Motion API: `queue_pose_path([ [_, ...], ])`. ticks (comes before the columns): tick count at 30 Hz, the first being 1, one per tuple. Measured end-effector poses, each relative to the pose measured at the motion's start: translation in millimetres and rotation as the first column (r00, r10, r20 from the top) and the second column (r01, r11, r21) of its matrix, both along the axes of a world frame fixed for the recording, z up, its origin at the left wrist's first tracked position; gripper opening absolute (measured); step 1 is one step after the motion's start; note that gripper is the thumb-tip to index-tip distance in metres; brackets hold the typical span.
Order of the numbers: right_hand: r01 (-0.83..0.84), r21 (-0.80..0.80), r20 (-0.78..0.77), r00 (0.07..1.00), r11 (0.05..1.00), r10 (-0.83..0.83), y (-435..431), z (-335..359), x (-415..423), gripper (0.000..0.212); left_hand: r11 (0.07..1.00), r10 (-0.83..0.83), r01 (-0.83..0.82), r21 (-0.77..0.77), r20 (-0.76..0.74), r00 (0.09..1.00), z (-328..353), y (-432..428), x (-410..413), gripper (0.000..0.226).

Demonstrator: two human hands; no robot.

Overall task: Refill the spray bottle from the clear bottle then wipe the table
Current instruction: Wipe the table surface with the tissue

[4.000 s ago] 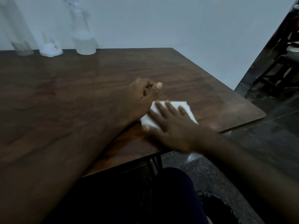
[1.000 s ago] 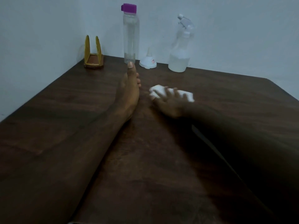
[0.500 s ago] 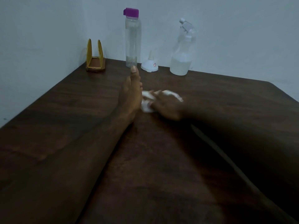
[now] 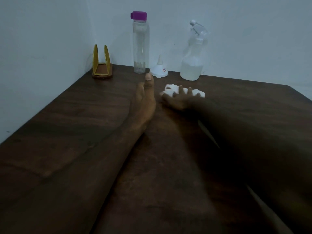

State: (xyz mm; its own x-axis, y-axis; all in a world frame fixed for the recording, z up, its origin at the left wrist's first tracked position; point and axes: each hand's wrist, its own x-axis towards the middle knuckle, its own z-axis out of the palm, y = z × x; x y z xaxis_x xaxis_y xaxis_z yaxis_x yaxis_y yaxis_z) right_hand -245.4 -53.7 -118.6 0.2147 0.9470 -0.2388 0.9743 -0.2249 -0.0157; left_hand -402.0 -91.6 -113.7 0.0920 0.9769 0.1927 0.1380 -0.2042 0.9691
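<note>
My right hand [image 4: 179, 99] presses a white cloth [image 4: 171, 90] flat on the dark wooden table [image 4: 244, 115], fingers spread over it. My left hand [image 4: 145, 100] lies on its edge beside it, fingers straight, holding nothing. At the back by the wall stand the clear bottle [image 4: 141, 46] with a purple cap, nearly empty, and the spray bottle [image 4: 192, 64], about a third full of cloudy liquid. A white funnel [image 4: 159, 69] sits upside down between them.
A yellow and brown napkin holder [image 4: 101, 65] stands in the back left corner against the wall. The table's left edge runs along the wall and its far right corner [image 4: 290, 87] is in view.
My right hand has slid the cloth from beside my left hand to the right and slightly back. Four seconds ago it wiped near the table's front right edge.
</note>
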Motion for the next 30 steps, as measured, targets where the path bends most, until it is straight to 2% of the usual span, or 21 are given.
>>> queue_pose_path([
  [3,-0.265,-0.012,-0.002,0.964,0.964,0.264,-9,-5,-31,0.066,1.000,-0.023,0.023,-0.009,0.036,0.999,0,-1,0,0.053],
  [4,-0.299,0.001,-0.009,0.954,0.954,0.299,-8,-4,-25,0.064,1.000,-0.025,0.025,-0.008,0.029,0.999,0,-2,1,0.054],
  [5,-0.275,0.017,-0.017,0.961,0.961,0.276,-4,-1,-13,0.065,1.000,-0.023,0.023,-0.010,0.026,0.999,0,-1,0,0.053],
  [8,-0.019,0.016,-0.003,1.000,1.000,0.019,12,4,16,0.078,0.999,-0.032,0.032,-0.011,-0.004,0.999,0,-1,1,0.052],
  [9,0.001,0.003,0.012,1.000,1.000,-0.001,14,2,9,0.084,0.999,-0.038,0.037,-0.009,-0.016,0.999,0,-1,1,0.053],
  [10,-0.038,-0.016,0.028,0.999,0.999,0.038,16,1,-4,0.086,0.999,-0.039,0.039,-0.005,-0.015,0.999,0,-1,2,0.052],
  [12,-0.160,-0.033,0.026,0.987,0.987,0.161,15,0,-29,0.071,0.999,-0.036,0.036,-0.003,-0.001,0.999,0,-2,2,0.045],
  [14,-0.194,0.025,-0.060,0.979,0.981,0.195,17,7,-31,0.061,0.999,-0.032,0.033,0.007,-0.007,0.999,1,-2,1,0.043],
  [16,-0.069,0.045,-0.110,0.991,0.997,0.074,25,14,-8,0.062,0.999,-0.044,0.044,0.016,-0.017,0.999,1,-1,1,0.044],
  [19,-0.013,0.057,0.002,1.000,0.998,0.013,30,11,-5,0.077,0.998,-0.062,0.062,0.002,-0.013,0.998,0,3,2,0.041],
  [21,-0.133,0.029,0.022,0.991,0.991,0.133,18,6,-28,0.065,0.998,-0.063,0.063,-0.002,0.009,0.998,-1,3,2,0.039],
  [24,-0.296,0.035,-0.060,0.953,0.955,0.297,-2,0,-26,0.057,1.000,-0.016,0.016,0.018,0.019,1.000,0,1,1,0.040],
  [25,-0.259,0.044,-0.062,0.963,0.965,0.261,-5,-1,-10,0.057,1.000,-0.004,0.004,0.024,0.017,1.000,0,0,1,0.041],
  [28,0.003,0.023,-0.051,0.999,1.000,-0.001,-17,4,26,0.060,0.999,-0.020,0.022,0.044,-0.051,0.999,0,-3,3,0.054],
  [29,-0.001,0.010,-0.044,0.999,1.000,0.001,-28,6,18,0.060,0.998,-0.034,0.037,0.046,-0.068,0.997,0,-4,3,0.059],
  [30,-0.074,0.004,-0.025,0.997,0.997,0.074,-42,5,3,0.061,0.998,-0.049,0.052,0.044,-0.071,0.996,0,-5,3,0.062],
])
